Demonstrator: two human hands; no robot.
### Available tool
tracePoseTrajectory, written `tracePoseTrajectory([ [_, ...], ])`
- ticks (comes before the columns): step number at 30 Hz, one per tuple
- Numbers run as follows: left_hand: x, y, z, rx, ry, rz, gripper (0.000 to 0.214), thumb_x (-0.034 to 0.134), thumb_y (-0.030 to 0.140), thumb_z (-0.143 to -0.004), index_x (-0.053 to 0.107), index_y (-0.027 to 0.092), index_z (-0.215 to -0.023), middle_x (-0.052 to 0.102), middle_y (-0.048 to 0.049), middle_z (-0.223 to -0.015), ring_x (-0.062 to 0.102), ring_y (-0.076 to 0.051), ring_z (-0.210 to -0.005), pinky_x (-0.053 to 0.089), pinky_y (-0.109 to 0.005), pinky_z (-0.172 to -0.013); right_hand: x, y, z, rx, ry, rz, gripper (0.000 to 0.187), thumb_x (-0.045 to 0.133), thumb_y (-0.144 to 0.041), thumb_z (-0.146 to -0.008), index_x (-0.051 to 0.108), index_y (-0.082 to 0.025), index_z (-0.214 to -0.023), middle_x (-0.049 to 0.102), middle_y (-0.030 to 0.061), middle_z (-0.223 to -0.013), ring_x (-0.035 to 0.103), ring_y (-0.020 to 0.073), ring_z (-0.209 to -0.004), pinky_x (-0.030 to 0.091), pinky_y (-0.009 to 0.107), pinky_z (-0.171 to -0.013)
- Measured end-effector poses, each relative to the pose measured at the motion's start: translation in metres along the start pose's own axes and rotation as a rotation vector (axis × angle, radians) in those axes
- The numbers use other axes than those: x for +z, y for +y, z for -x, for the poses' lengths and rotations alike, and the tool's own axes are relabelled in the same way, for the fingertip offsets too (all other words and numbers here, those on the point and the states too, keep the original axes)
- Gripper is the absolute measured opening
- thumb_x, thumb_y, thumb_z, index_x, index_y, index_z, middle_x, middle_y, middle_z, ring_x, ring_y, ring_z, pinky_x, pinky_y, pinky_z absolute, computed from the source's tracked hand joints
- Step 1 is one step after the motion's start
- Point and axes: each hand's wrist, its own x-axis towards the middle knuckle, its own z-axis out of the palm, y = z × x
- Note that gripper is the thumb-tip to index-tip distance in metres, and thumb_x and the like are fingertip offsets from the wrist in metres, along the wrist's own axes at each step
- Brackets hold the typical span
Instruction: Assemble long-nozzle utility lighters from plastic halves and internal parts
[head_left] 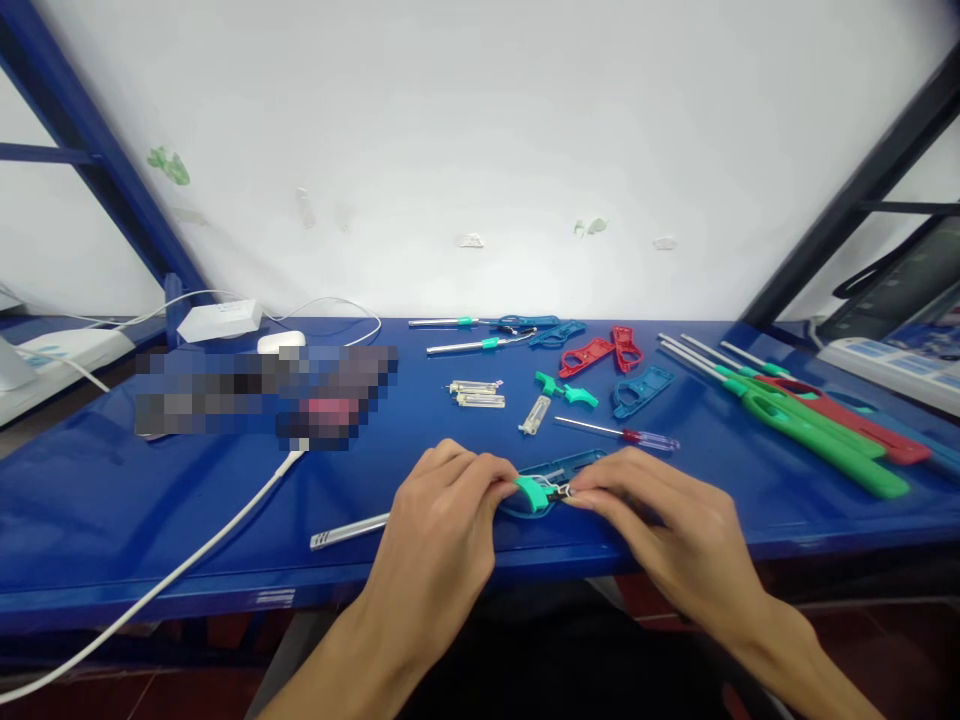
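Note:
Near the table's front edge my left hand (442, 520) pinches a green lighter trigger (533, 492) between thumb and fingers. My right hand (667, 515) has its thumb and fingertips closed on a small black part with white wire (561, 491), right beside the trigger. Beneath both lies a blue lighter handle half (581, 463), partly covered by my fingers. A silver lighter tube (349, 531) sticks out to the left from behind my left hand; its other end is hidden. Just beyond my hands are a screwdriver (619, 432), loose green triggers (566, 388) and a clear fuel tank (535, 414).
More fuel tanks (478, 394), red handle halves (589, 355), a blue handle half (643, 391) and lighter tubes (457, 346) lie farther back. Whole lighters (817, 430) are at the right. Phones (337, 395) and a white cable (187, 565) occupy the left. A wall (480, 150) stands behind.

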Motion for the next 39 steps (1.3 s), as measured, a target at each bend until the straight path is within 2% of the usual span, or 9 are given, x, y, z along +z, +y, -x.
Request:
tracePoseTrajectory([
  [9, -0.002, 0.002, -0.002, -0.069, -0.023, 0.014, 0.020, 0.062, 0.002, -0.097, 0.067, 0.020, -0.090, 0.073, 0.0025, -0.084, 0.061, -0.018, -0.076, 0.048, -0.032, -0.069, 0.003, -0.001, -0.001, -0.095, 0.043, 0.103, 0.014, 0.067, -0.009, -0.100, 0.068, -0.022, -0.104, 0.076, -0.0007, -0.093, 0.073, 0.0126, -0.081, 0.054, 0.024, -0.077],
  [15, -0.007, 0.002, -0.005, -0.160, -0.044, 0.072, 0.023, 0.065, 0.001, -0.093, 0.070, 0.023, -0.088, 0.072, 0.0042, -0.080, 0.065, -0.017, -0.076, 0.049, -0.029, -0.066, 0.003, -0.005, -0.001, -0.078, 0.050, 0.093, 0.014, 0.068, -0.010, -0.100, 0.068, -0.024, -0.105, 0.077, -0.0007, -0.093, 0.074, 0.0138, -0.080, 0.055, 0.025, -0.076],
  [25, -0.002, 0.001, -0.002, -0.078, -0.031, 0.019, 0.020, 0.062, 0.001, -0.096, 0.067, 0.019, -0.090, 0.072, 0.0020, -0.082, 0.061, -0.018, -0.076, 0.048, -0.031, -0.068, 0.008, -0.011, -0.003, 0.018, 0.112, 0.039, 0.016, 0.066, -0.010, -0.100, 0.069, -0.026, -0.098, 0.077, -0.0009, -0.089, 0.074, 0.0154, -0.077, 0.057, 0.027, -0.076],
  [32, 0.002, 0.000, 0.002, 0.060, -0.048, -0.096, 0.016, 0.056, 0.006, -0.103, 0.068, 0.016, -0.100, 0.072, -0.0039, -0.086, 0.057, -0.022, -0.079, 0.046, -0.037, -0.074, 0.009, -0.013, -0.002, 0.076, 0.130, -0.020, 0.015, 0.065, -0.012, -0.101, 0.069, -0.025, -0.097, 0.077, -0.0008, -0.089, 0.073, 0.0155, -0.080, 0.057, 0.027, -0.077],
  [35, 0.003, -0.002, 0.002, 0.079, -0.044, -0.093, 0.016, 0.056, 0.005, -0.103, 0.069, 0.015, -0.103, 0.072, -0.0044, -0.087, 0.057, -0.022, -0.080, 0.045, -0.037, -0.075, 0.009, -0.015, -0.003, 0.116, 0.140, -0.040, 0.012, 0.067, -0.015, -0.100, 0.071, -0.025, -0.095, 0.077, -0.0010, -0.085, 0.071, 0.0148, -0.071, 0.058, 0.026, -0.071],
  [39, 0.003, -0.003, 0.002, 0.066, -0.032, -0.073, 0.017, 0.056, 0.005, -0.103, 0.067, 0.016, -0.100, 0.072, -0.0030, -0.086, 0.058, -0.021, -0.080, 0.045, -0.036, -0.074, 0.008, -0.020, -0.004, 0.263, 0.102, -0.180, 0.009, 0.069, -0.022, -0.100, 0.073, -0.024, -0.093, 0.076, -0.0027, -0.079, 0.067, 0.0117, -0.055, 0.057, 0.024, -0.058],
])
